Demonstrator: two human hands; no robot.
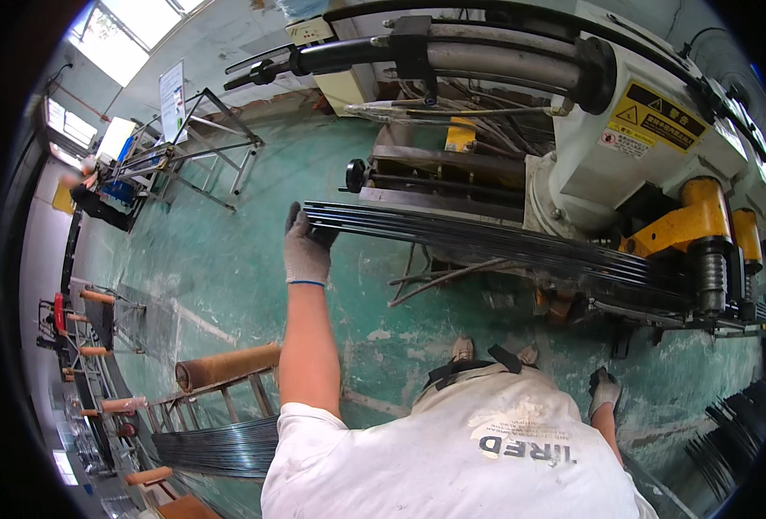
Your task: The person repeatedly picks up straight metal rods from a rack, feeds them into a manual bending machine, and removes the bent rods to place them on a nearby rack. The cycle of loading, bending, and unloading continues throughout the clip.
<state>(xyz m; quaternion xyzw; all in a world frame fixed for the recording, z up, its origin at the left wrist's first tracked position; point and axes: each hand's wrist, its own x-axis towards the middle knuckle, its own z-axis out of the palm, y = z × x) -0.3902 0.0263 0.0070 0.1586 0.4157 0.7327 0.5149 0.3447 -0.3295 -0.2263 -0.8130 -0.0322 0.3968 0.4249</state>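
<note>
My left hand, in a light knit glove with dark-coated fingers, is closed around the left end of a bundle of long, thin black tubes. The bundle runs right, past the front of a large pale machine, and its far end lies under the machine's yellow clamp part. My right hand, gloved alike, hangs low beside my body, apart from the tubes. Its fingers point down and look loosely extended, with nothing seen in them.
Bent bars stick out below the machine. More dark tubes lie at lower left by a rack with brown rollers; others stand at lower right. A metal frame and another person are at far left.
</note>
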